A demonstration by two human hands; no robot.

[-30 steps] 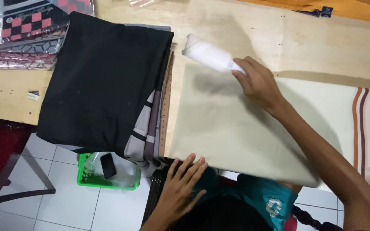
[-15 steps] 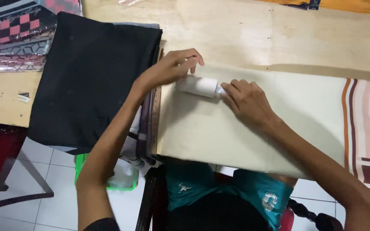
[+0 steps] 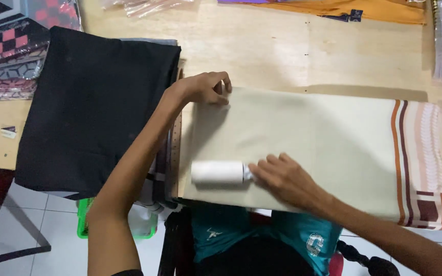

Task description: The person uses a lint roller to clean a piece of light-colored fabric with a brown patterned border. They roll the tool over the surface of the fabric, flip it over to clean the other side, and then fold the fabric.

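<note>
Here, from the head camera, a person's right hand [image 3: 282, 180] gripped the handle end of a white lint roller [image 3: 218, 172], which lay on the near left part of a folded cream cloth [image 3: 303, 148] with brown stripes at its right edge; the left hand [image 3: 203, 88], fingers curled, pressed the cloth's far left corner; a folded black cloth [image 3: 93, 107] lay just beside it on the wooden table [image 3: 282, 46].
</note>
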